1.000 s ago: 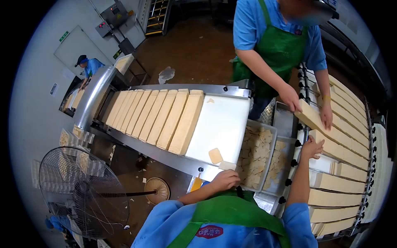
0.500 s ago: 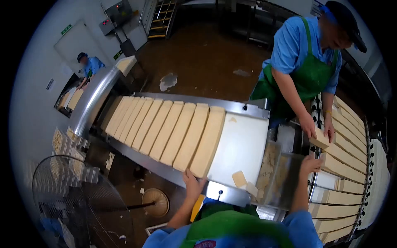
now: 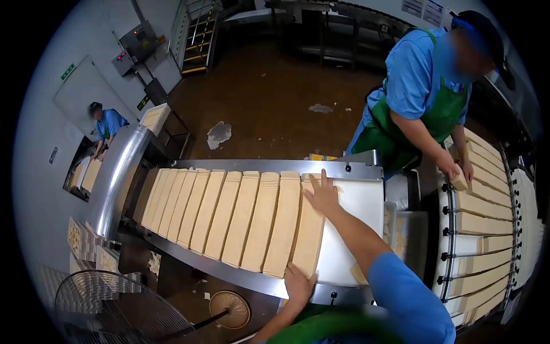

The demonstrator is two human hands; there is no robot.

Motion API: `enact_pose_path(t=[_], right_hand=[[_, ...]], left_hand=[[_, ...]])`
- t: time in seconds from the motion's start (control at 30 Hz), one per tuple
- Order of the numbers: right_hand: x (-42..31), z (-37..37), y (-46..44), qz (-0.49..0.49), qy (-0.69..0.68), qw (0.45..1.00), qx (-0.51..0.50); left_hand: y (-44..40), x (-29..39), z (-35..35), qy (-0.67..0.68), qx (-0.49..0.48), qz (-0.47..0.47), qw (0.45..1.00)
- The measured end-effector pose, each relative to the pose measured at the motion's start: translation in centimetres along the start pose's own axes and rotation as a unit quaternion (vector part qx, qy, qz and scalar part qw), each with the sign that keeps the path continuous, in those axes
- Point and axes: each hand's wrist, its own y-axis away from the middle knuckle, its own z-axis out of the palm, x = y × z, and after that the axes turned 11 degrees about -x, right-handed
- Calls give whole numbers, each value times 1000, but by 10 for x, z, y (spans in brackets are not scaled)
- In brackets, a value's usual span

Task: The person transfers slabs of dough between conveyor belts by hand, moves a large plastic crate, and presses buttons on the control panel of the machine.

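Note:
On the white conveyor belt point(image 3: 356, 223) several long pale stacks of thin flat pieces lie side by side. My left hand point(image 3: 299, 285) is at the near end of the rightmost stack point(image 3: 309, 229), its fingers against that end. At the far end of the same stack is my right hand point(image 3: 322, 195), fingers spread over its top edge. The stack rests on the belt between my two hands. A loose flat piece point(image 3: 359, 274) lies on the belt near my right forearm.
A co-worker point(image 3: 424, 86) at the right holds a short stack point(image 3: 459, 179) over a rack point(image 3: 446, 241) with rows of stacks. Clear bins point(image 3: 421, 221) stand between belt and rack. A fan point(image 3: 109, 309) is at lower left, a metal hood point(image 3: 123, 172) at the belt's left end.
My right hand has come from the rack to the far end of the rightmost stack. My left hand stays at its near end. The view has turned left, and the stacks are farther along the belt.

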Motion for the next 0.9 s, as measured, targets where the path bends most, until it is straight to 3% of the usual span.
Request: enact_pose_path(t=[0.1, 0.23, 0.27, 0.3, 0.37, 0.5, 0.57, 0.67, 0.73, 0.87, 0.9], right_hand=[[-17, -14, -2, 47, 7, 993, -107], [-3, -29, 9, 115, -37, 986, -118], [15, -22, 14, 112, -53, 991, -47], [23, -41, 25, 164, -73, 981, -79], [54, -53, 46, 226, -92, 969, -50], [104, -90, 91, 351, -140, 922, -78], [111, -88, 104, 349, -178, 918, -57], [133, -47, 99, 308, -79, 947, 32], [146, -59, 120, 335, -256, 905, 62], [201, -93, 204, 353, -395, 830, 172], [219, -91, 220, 367, -366, 815, 260]], left_hand=[[-2, -9, 7, -83, 21, 32, 996], [-5, -9, 12, -97, 4, 44, 994], [-6, -7, 10, -72, -18, 42, 996], [-6, -1, 3, -50, -44, 45, 997], [-7, 11, -2, -4, -92, 84, 992], [-2, 28, 10, -34, -146, 163, 975], [-3, 25, 25, -58, -153, 150, 975], [-7, 48, 34, -52, -169, 131, 975], [-8, 58, 42, -12, -127, 114, 985], [-5, 97, 63, 38, -41, 209, 976], [-3, 117, 66, 38, -43, 214, 975]])
